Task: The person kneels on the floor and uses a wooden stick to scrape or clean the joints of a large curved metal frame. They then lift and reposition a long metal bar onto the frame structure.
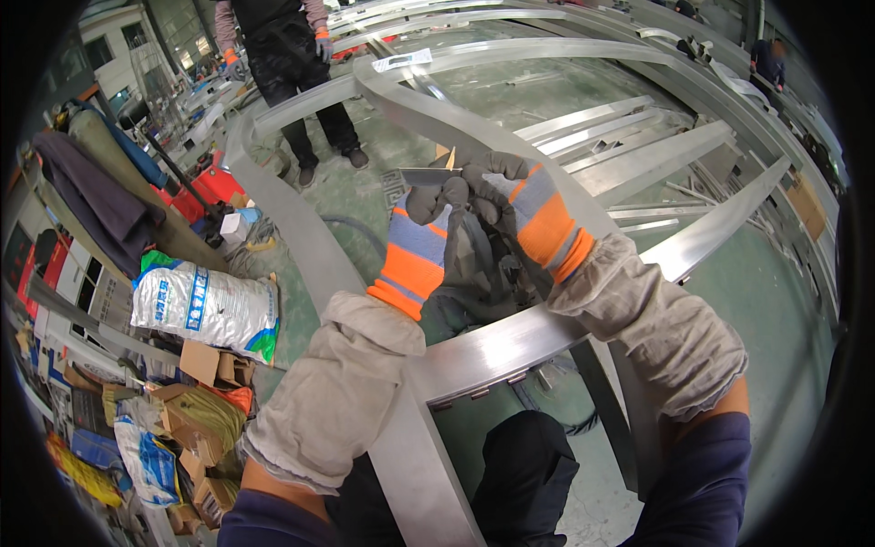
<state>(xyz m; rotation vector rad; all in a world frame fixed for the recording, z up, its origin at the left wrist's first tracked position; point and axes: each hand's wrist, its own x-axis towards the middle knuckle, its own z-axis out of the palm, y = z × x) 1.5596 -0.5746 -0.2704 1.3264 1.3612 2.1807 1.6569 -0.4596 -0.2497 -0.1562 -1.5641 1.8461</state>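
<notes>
My left hand (422, 229), in a grey, blue and orange work glove, grips a thin flat dark-grey piece (422, 177) from below. A pointed yellowish sliver (451, 158) stands up at its upper edge. My right hand (523, 195), gloved alike, has its fingers pinched together at the piece's right end, close against the left fingertips. Both hands are above a curved brushed-metal frame (506, 345), whose crossbar runs below my wrists. Under the hands, inside the frame, lies a dark-grey bundle (472, 273), partly hidden and not clear in kind.
Metal bars (615, 147) lie beyond the frame at right. A paper sheet (403, 60) rests on the frame's far part. A person (287, 75) stands beyond it; another (769, 61) is far right. To the left are gas cylinders (109, 157), a filled sack (205, 301) and cardboard boxes (184, 417).
</notes>
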